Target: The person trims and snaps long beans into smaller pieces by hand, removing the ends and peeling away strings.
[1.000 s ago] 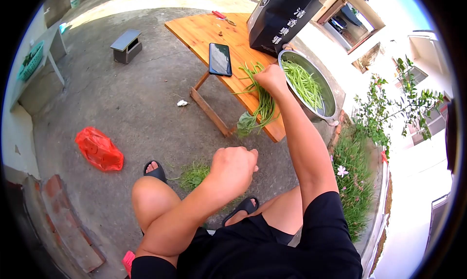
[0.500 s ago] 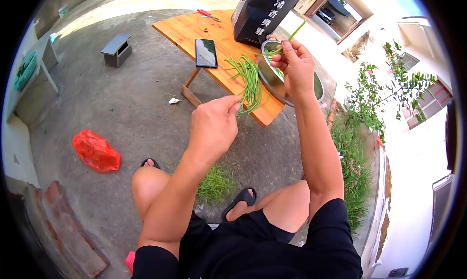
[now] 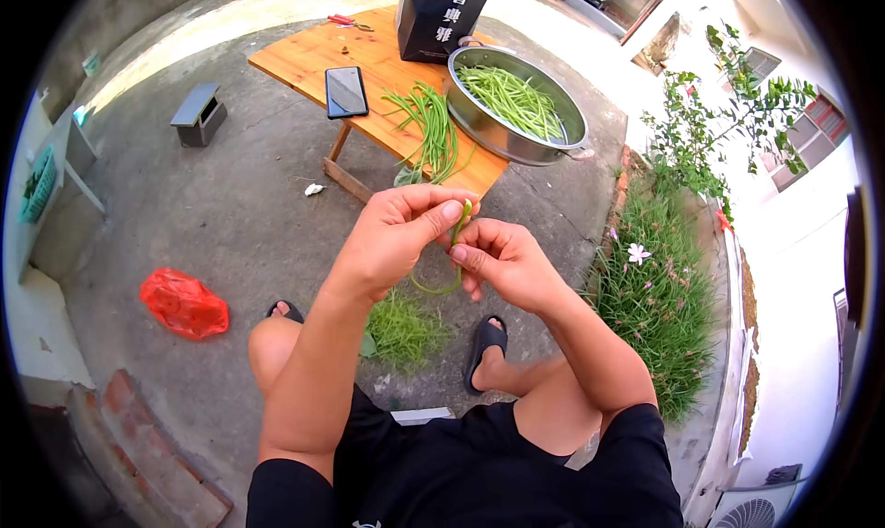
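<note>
A single green vegetable stem [image 3: 442, 292] is held between both hands, its lower part curving in a loop beneath them. My left hand [image 3: 401, 233] pinches its upper end between thumb and forefinger. Just below and to the right, my right hand [image 3: 507, 264] grips the same stem. Past the hands, a bunch of long green stems [image 3: 437, 136] lies on the wooden table [image 3: 290, 60], with a leaf hanging at the edge. Beside it stands a steel basin [image 3: 502, 146] with many stem pieces [image 3: 512, 99] inside. Green scraps [image 3: 406, 333] lie on the ground below.
A phone [image 3: 346, 92], red-handled pliers [image 3: 348, 21] and a black bag [image 3: 438, 17] are on the table. A red plastic bag [image 3: 184, 303] and a small grey box-like stand [image 3: 198, 118] sit on the concrete. Grass and flowers [image 3: 650, 307] grow along the right.
My right hand has come back from above the basin toward my body, and my left hand has left the bunch. Both now meet on one stem. The view has shifted slightly.
</note>
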A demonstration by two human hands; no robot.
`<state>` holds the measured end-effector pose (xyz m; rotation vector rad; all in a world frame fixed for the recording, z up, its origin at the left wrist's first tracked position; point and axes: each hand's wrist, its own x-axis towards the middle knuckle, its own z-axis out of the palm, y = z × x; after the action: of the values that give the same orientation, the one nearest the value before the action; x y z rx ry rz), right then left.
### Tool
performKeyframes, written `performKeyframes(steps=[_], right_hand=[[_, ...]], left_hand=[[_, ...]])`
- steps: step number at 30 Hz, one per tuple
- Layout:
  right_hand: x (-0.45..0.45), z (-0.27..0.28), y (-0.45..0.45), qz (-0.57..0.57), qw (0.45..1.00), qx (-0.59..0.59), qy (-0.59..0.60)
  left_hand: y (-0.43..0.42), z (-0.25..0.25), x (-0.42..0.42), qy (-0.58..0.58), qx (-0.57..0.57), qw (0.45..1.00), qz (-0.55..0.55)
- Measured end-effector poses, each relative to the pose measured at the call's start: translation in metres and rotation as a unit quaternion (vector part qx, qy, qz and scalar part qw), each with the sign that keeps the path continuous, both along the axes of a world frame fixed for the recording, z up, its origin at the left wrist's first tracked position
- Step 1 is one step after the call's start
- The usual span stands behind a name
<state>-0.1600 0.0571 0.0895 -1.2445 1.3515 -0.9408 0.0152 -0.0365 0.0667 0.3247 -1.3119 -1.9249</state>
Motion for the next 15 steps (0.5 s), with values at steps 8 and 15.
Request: performKeyframes(steps=[8, 15], right_hand=[[-0.028, -0.013, -0.002, -0.048, 0.996, -0.069, 0.02], [-0.062, -0.011, 0.015, -0.051, 0.984, -0.163, -0.056]], left_hand=[[0.016, -0.006, -0.008, -0.115, -0.063, 0.988, 0.078], [0.032, -0.007, -0.036, -0.224, -0.069, 0.968, 0.095]])
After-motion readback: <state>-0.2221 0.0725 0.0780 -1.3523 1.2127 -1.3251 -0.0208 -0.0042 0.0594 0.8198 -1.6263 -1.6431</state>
